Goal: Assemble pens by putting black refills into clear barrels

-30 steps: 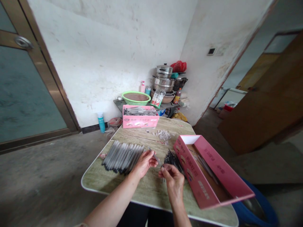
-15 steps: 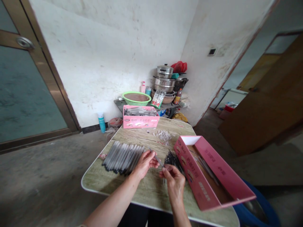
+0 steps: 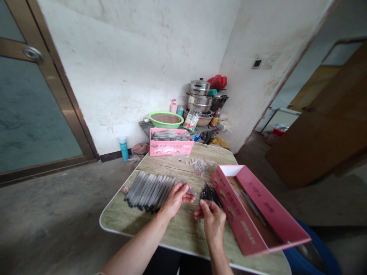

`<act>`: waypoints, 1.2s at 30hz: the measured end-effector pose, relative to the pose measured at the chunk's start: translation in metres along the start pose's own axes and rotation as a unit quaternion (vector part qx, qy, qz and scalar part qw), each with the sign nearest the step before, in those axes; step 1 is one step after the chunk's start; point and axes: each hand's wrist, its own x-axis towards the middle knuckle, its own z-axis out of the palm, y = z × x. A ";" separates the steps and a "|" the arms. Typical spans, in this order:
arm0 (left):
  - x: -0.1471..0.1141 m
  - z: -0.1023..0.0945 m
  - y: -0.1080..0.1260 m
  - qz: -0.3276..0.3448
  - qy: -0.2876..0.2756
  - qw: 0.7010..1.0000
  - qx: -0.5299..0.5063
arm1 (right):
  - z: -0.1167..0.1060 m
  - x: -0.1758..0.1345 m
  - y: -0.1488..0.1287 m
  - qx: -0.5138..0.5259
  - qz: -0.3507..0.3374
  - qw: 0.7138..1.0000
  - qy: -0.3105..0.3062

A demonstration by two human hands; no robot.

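Lettering (image 3: 171,146) on the pink box (image 3: 153,152), centre frame, blurs past reading; at lower centre, the left hand (image 3: 177,198) pinches a slim tube (image 3: 193,193); the right hand (image 3: 212,219) clamps its near end, hiding the tip.

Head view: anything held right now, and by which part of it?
A slim pen: the left grip holds it partway along, far tip poking out. The right grip is at its near end; can't tell if that one holds it.
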 end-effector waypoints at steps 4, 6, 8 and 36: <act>0.000 -0.001 -0.001 -0.003 -0.004 1.000 0.002 | 0.000 0.000 0.003 -0.038 0.002 0.999 -0.011; 0.001 -0.001 -0.002 -0.002 0.004 1.000 0.004 | 0.000 0.000 0.004 -0.043 0.009 0.999 -0.016; 0.001 -0.001 -0.001 0.000 0.012 1.000 0.004 | -0.001 0.000 0.005 -0.039 0.014 0.999 -0.020; 0.002 -0.003 -0.003 -0.004 0.009 1.000 0.003 | -0.004 0.000 0.005 -0.039 0.000 0.998 -0.055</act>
